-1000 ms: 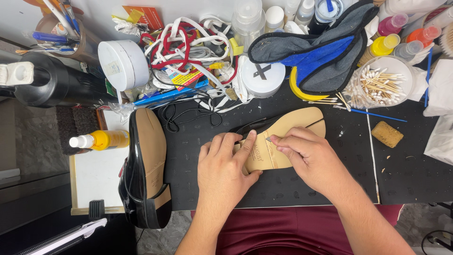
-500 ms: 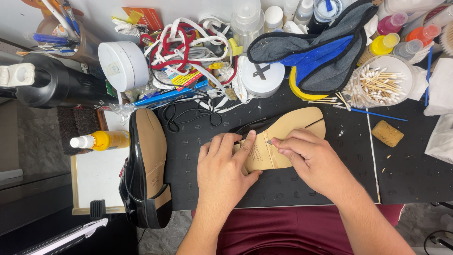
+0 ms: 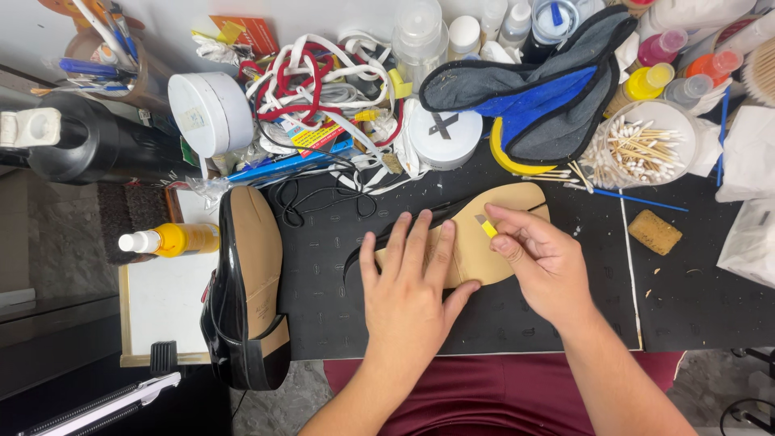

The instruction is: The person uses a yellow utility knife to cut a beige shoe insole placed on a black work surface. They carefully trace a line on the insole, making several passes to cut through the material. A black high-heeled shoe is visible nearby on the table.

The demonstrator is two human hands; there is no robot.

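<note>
A tan sole piece lies flat on the black cutting mat. My left hand presses down on its near end, palm flat and fingers spread. My right hand pinches a small yellow-handled blade between thumb and forefinger, with the tip on the sole's middle. A black dress shoe lies on its side to the left of the mat, its tan sole facing up.
Along the back stand tangled red and white laces, a white round tub, a lidded tub, a blue-grey cloth pouch, a cup of cotton swabs and bottles. A cork block and a yellow bottle lie nearby.
My right hand has shifted slightly up and right along the sole with the blade. My left hand stays pressed on the sole.
</note>
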